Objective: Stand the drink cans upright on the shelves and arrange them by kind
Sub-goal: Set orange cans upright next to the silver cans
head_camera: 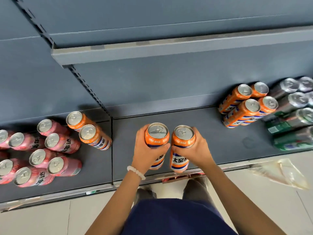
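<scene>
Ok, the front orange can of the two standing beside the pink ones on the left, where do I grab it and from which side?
Grip the front orange can round its upper body, just below the rim, coming down from above and the front right. It stands upright; another orange can crowds it behind and pink cans sit to its left, so the right side by the shelf divider looks freest.

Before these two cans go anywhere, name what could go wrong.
1. The left hand and right hand each hold a tall orange drink can, left can, right can, almost touching; they may knock.
2. Two orange cans stand beside the pink cans, so kinds could end up mixed.
</scene>
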